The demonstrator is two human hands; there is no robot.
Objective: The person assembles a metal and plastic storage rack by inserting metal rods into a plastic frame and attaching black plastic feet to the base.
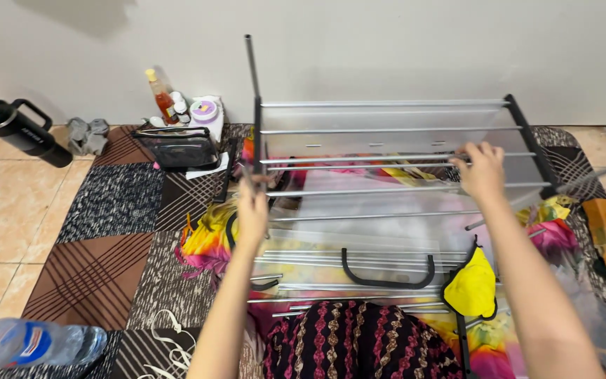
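My left hand grips the metal rack at its left end post, fingers closed; my right hand pinches a middle rail. The rack lies on the patterned mat, near the wall. Loose rods, yellow cloth and clear pouch crowd the edges.

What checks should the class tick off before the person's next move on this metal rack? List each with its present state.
1. Left hand grips the rack's left side bar: ok.
2. Right hand rests on a silver rod: ok.
3. Right side bar joined to the rods: cannot tell.
4. Loose rods lie within reach: ok.
5. Floor around the rack free of clutter, with colourful cloth underneath: not ok.
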